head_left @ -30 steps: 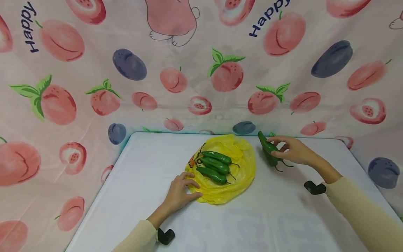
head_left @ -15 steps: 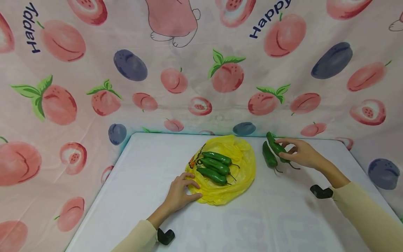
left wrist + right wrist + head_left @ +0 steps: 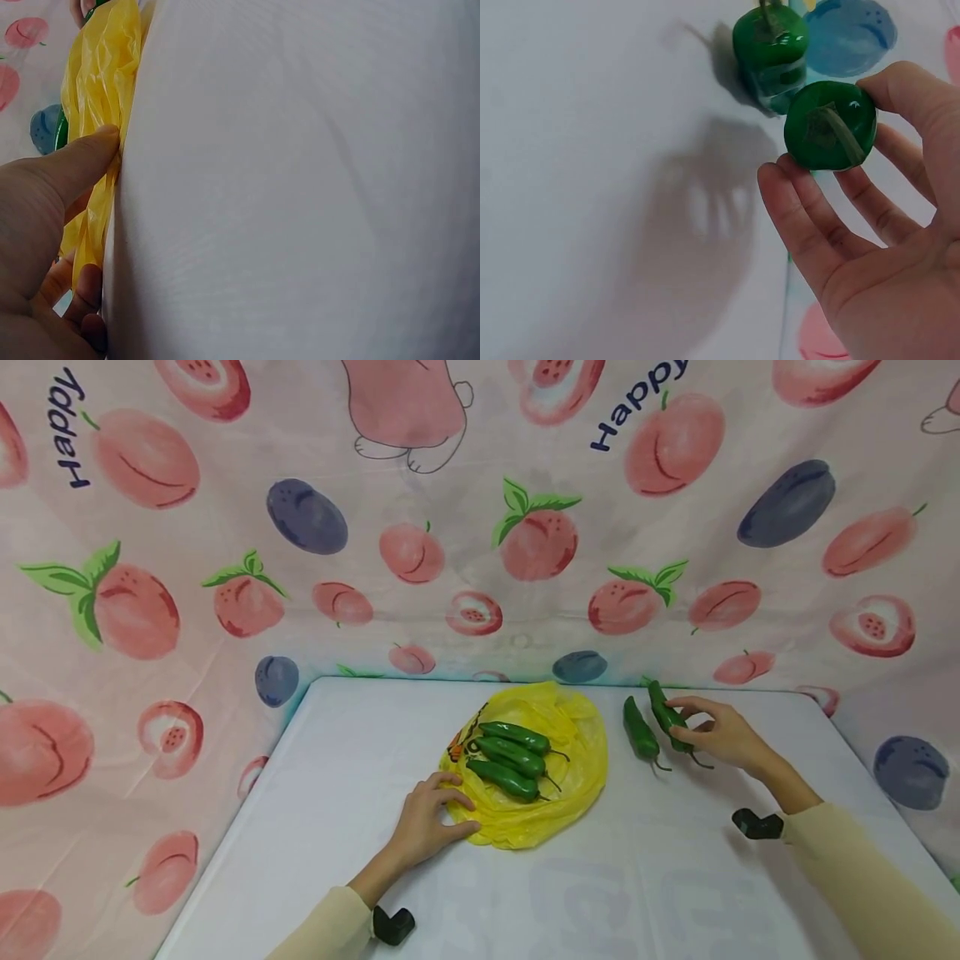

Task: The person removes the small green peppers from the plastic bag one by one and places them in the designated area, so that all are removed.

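A green chili pepper (image 3: 663, 708) is pinched between the thumb and fingers of my right hand (image 3: 722, 737), at the back right of the table; the right wrist view shows its stem end. Just left of it, a second chili pepper (image 3: 641, 731) lies on the table, apart from the held one. Several more chili peppers (image 3: 513, 756) lie side by side on a yellow plastic bag (image 3: 581, 777). My left hand (image 3: 422, 820) rests at the bag's front left edge, thumb and fingers spread apart and touching the plastic (image 3: 105, 82).
A white-covered table (image 3: 360, 735) stands against a hanging cloth (image 3: 480, 510) printed with peaches and plums. The table's back edge runs close behind the bag and the peppers.
My right hand has moved its chili pepper rightward, away from the pepper that lies beside it, and slightly lower in the view. The left hand and the bag have stayed put.
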A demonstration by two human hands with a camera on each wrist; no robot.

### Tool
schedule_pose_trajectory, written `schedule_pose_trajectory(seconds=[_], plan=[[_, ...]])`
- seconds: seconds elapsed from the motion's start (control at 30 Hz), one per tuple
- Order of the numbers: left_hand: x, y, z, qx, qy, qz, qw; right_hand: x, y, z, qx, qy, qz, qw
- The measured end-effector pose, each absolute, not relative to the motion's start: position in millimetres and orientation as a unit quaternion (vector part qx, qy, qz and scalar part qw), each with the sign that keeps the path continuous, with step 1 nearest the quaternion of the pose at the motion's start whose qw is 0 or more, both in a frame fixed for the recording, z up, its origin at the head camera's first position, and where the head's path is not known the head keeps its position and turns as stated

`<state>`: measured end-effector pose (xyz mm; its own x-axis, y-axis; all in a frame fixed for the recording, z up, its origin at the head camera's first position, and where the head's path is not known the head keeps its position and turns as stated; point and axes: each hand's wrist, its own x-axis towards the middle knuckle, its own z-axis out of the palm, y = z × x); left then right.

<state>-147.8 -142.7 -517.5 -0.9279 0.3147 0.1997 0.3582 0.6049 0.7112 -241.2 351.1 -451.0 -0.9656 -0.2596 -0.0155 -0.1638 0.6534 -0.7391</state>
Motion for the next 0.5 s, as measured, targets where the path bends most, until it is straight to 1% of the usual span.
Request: schedule_pose_trajectory(seconds=[0.2,0.5], plan=[[-148.0,-143.4,-518.2,-0.184,-0.896,-0.403,0.029,-244.2,350.3,-461.5,-0.089,0.908,-0.405,0.062],[-147.8,-143.2,-519.5,-0.192,-0.895,-0.401,0.037,-247.6,347.2,-472.5,-0.071,0.908,-0.405,0.085]])
